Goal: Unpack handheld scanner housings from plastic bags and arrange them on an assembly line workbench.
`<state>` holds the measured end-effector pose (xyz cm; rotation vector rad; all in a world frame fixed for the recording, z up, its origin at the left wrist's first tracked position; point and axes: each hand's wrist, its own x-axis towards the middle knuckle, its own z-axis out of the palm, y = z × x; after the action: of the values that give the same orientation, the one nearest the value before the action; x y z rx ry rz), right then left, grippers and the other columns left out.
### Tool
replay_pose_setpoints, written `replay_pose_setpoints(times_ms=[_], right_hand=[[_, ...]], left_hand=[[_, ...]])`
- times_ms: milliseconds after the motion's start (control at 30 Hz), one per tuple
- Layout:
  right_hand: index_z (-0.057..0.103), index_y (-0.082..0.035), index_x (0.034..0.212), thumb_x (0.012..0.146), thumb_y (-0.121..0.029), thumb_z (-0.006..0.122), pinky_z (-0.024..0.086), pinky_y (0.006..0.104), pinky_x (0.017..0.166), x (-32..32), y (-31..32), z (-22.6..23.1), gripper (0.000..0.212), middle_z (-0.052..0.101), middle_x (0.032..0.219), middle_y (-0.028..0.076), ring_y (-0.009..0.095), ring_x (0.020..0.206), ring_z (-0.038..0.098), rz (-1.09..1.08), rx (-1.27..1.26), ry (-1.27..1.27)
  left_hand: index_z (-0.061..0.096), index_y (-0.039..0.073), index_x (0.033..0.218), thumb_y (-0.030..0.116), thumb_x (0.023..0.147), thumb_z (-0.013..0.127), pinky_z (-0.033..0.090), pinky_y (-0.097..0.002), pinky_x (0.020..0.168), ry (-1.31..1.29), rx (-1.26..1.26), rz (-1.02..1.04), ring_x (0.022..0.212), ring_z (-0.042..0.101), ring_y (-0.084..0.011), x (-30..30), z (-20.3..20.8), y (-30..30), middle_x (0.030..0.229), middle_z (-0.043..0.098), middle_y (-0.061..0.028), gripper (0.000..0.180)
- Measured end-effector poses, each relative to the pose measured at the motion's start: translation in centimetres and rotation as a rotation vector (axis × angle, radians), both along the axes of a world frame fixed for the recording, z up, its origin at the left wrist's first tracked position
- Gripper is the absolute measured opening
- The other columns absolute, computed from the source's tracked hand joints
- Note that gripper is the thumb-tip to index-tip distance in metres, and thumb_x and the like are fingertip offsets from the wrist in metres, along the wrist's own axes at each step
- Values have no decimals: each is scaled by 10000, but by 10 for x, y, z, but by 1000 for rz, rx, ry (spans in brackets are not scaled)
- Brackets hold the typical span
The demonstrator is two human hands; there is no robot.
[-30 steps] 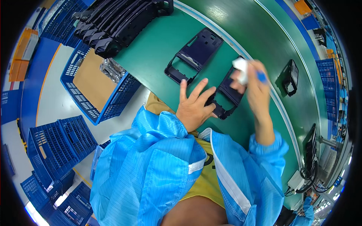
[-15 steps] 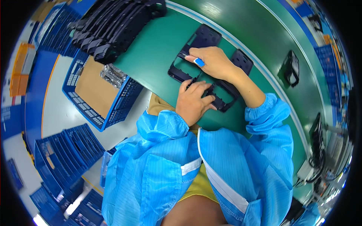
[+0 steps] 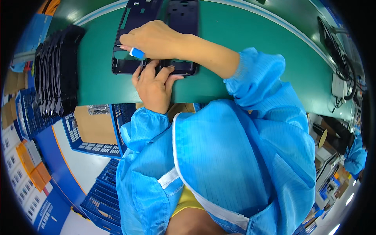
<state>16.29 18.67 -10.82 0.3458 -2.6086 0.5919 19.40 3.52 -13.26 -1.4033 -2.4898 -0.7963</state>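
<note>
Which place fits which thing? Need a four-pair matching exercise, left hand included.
1. Bare left hand
2. Row of upright dark plastic frames
3. Flat brown cardboard sheet
4. White rectangular box

A. Inside blue plastic crate
B. Green tabletop, right end
C. At near ends of two flat-lying dark frames
D. Green tabletop, left end

Pairs: 1-C, 2-D, 3-A, 4-B

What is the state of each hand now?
Left hand: open, touching two dark frames.
Right hand: curled; whether it holds the blue-white item cannot be told.
</note>
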Motion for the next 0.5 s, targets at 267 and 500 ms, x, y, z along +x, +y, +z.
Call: replay_pose_setpoints(times_ms=[267, 500], right_hand=[[598, -122, 918, 872, -241, 549, 465, 353, 537, 60, 18, 72, 137, 623, 738, 99, 252, 655, 618, -53, -340, 209], [578, -51, 885, 959, -253, 473, 446, 199, 466, 351, 66, 87, 239, 642, 708, 42, 95, 597, 612, -811, -1085, -1055]], left_hand=[[700, 164, 906, 325, 675, 750, 344, -406, 879, 82, 10, 18, 1027, 552, -273, -4, -11, -2, 1102, 597, -128, 286], [706, 178, 951, 322, 697, 744, 306, -420, 930, 126, -66, 42, 1087, 537, -273, -8, -8, -5, 1164, 580, -133, 295]])
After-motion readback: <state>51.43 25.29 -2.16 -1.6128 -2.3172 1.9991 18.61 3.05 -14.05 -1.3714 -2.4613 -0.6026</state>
